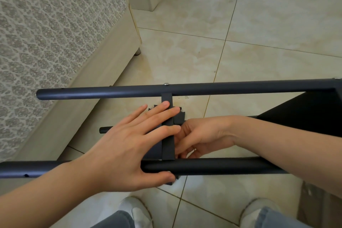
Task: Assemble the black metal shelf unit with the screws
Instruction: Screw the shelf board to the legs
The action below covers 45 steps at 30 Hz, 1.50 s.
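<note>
Grey-blue jeans (114, 220), white shoes (136, 207), and bare, sleeveless forearms (46, 190).

I note bright, even light; soft sheen on the floor tiles (268, 15) toward 1 o'clock; edges bow; focus sharp.
</note>
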{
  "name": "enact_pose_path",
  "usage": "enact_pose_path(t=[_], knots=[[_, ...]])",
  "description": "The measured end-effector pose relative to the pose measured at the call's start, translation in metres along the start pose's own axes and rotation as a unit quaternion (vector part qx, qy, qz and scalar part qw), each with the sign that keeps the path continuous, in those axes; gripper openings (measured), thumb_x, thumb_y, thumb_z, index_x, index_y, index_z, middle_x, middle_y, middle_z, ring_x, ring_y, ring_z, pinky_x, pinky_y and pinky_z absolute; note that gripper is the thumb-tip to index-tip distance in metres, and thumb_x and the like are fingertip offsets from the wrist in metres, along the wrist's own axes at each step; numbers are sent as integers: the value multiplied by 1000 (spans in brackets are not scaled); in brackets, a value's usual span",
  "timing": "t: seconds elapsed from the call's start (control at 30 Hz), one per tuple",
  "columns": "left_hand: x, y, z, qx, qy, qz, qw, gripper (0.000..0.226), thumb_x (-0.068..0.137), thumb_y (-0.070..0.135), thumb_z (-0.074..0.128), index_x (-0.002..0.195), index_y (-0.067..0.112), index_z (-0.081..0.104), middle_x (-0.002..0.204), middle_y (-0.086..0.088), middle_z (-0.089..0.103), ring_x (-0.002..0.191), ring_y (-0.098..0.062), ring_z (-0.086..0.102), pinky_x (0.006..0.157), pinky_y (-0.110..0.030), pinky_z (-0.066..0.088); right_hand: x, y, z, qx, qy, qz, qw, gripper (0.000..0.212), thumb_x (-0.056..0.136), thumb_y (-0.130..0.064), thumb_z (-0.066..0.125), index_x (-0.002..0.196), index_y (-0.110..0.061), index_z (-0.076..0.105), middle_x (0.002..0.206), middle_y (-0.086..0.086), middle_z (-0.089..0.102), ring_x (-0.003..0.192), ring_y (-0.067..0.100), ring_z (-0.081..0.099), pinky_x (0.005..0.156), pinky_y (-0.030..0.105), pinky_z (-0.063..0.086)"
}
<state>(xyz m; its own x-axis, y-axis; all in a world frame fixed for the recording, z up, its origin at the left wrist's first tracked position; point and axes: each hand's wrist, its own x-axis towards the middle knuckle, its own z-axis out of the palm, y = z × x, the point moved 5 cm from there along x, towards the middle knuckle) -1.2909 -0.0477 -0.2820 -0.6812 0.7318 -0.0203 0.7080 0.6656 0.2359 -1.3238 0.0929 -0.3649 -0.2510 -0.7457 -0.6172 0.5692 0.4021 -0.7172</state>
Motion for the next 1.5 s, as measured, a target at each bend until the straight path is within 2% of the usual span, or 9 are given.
enact_pose_path(t=[0.17,0.27,0.4,0.57,0.77,0.97,1.07,1.23,1.5], knots=[[0,0,1,2,0,3,1000,76,83,75,56,142,27,54,166,5,27,156,-13,13,123,-40,15,2,3,-1,-9,10,10,1000,33,96,-11,60,126,4,61,116,17,63,102,24,58,96,36,49],[0,0,0,2,2,3,1000,76,83,75,56,142,26,54,165,5,27,156,-13,13,123,-40,16,4,4,-1,-11,15,11,1000,29,96,-12,61,120,2,64,107,14,66,93,21,61,88,32,51],[0,0,0,0,1,2,1000,76,84,75,55,142,27,53,166,6,26,156,-13,12,123,-39,15,6,3,2,-10,9,11,1000,14,96,-12,60,106,-10,69,93,6,70,80,14,66,78,28,53],[0,0,0,-1,2,2,1000,75,84,74,55,142,27,53,166,7,26,156,-12,12,123,-39,15,4,2,1,-12,-5,-1,1000,25,98,-11,58,120,-1,65,108,12,66,88,16,64,83,29,53],[1,-1,-1,-1,-1,1,1000,74,84,73,57,142,27,54,166,7,26,156,-12,11,124,-37,15,1,0,-1,-16,-8,-9,1000,18,97,-9,58,112,-7,67,111,13,65,93,19,61,87,30,51],[2,-1,0,1,1,2,1000,75,84,73,57,142,27,54,166,6,26,156,-12,12,123,-38,16,6,2,1,-16,-2,3,1000,22,97,-14,60,116,-8,67,101,6,70,85,14,67,80,28,54],[2,-1,0,-1,0,2,1000,75,84,73,56,143,27,53,166,6,26,156,-13,12,123,-39,17,8,3,2,-17,-4,5,1000,17,96,-16,60,110,-12,69,94,3,71,82,12,67,80,29,54],[2,-1,0,0,-1,2,1000,75,84,73,56,143,27,54,166,7,25,156,-12,11,124,-37,15,4,2,-2,-6,-12,3,1000,12,96,-15,61,99,-15,73,94,3,72,82,12,67,77,27,54],[2,-1,0,1,-3,1,1000,74,84,73,56,143,27,54,166,7,25,156,-12,10,124,-37,15,3,1,-1,-11,-6,6,1000,13,96,-12,60,105,-11,70,101,9,69,86,16,65,79,30,54]])
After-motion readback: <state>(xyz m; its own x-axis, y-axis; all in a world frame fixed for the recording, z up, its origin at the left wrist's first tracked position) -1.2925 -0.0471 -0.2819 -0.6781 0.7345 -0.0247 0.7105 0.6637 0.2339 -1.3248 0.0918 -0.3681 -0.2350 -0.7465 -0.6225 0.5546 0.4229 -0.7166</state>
